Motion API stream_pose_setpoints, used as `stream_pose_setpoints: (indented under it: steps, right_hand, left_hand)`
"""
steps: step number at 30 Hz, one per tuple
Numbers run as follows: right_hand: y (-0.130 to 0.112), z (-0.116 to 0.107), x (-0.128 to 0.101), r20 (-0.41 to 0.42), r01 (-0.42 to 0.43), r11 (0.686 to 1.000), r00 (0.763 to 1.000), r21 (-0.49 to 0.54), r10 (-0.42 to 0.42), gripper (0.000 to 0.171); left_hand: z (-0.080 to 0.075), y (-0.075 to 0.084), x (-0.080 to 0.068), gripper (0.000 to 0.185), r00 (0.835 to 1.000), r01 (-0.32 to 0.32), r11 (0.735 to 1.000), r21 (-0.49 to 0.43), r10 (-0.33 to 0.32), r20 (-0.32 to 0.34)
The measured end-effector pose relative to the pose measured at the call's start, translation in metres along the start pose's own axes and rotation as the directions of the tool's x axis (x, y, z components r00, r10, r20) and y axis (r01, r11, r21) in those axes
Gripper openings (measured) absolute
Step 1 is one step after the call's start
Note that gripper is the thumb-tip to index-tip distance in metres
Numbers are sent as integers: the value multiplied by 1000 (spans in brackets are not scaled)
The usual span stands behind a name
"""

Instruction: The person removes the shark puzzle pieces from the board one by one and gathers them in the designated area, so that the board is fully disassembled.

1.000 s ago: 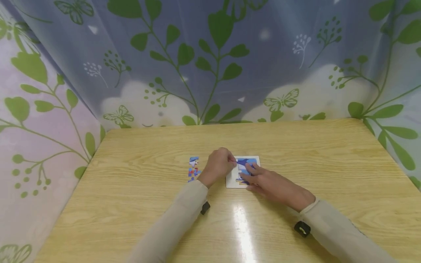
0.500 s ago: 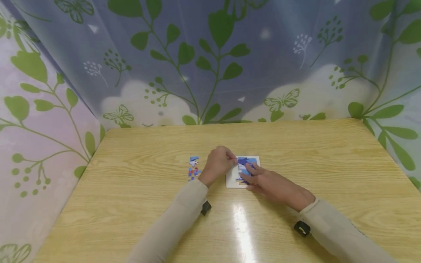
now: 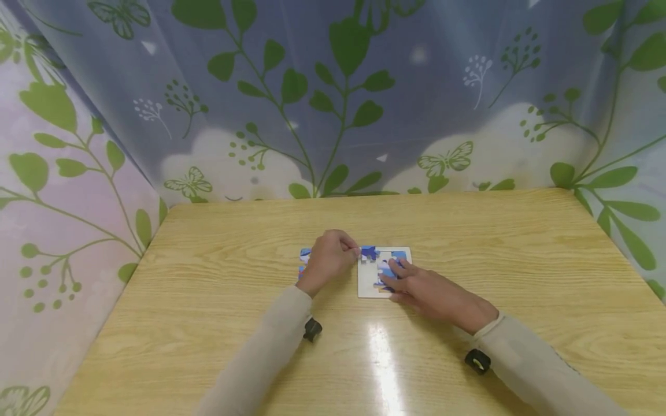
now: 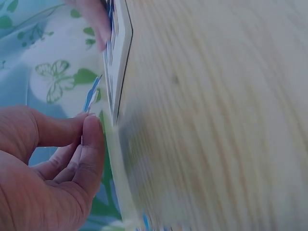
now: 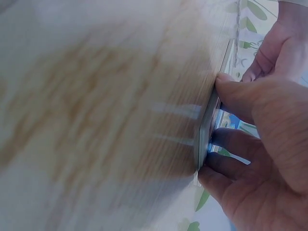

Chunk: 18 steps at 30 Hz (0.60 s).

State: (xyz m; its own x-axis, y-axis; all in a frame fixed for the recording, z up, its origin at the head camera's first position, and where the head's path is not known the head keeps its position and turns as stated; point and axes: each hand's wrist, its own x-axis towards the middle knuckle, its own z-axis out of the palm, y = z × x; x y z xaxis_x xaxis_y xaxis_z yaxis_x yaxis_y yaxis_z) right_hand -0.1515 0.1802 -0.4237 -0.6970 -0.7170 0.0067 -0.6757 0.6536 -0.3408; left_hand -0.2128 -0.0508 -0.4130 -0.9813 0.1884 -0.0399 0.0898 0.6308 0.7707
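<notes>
A leaf-and-butterfly patterned curtain (image 3: 333,156) stands behind the wood-grain tabletop (image 3: 520,248). On it, the right hand (image 3: 429,292) rests with fingers spread and unclenched, touching the white puzzle board (image 3: 366,283) and its fitted pieces (image 3: 385,270). The left hand (image 3: 330,260) pinches a dark-blue puzzle piece between thumb and fingers. Loose pieces (image 3: 304,252) lie left of the board, partly hidden by that hand. The dark-blue puzzle piece (image 3: 369,253) sits at the board's far left corner; whether it touches, I cannot tell.

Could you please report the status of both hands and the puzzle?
Left hand pinching blue puzzle piece. Puzzle board partly filled. Right hand covering some laid pieces.
</notes>
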Motion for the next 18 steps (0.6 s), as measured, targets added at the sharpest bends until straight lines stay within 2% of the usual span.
stream_pose_setpoints:
  steps: [6,18]
  right_hand:
    - [0,1,0,-25,18,1000,1000,5,-18,41]
    - [-1,0,-1,-47,34,999,998,5,-34,41]
  left_hand:
    - [-19,-11,-3,4,999,49,999,1,-49,-17]
    - [-50,-34,-8,5,994,99,995,14,-99,-40]
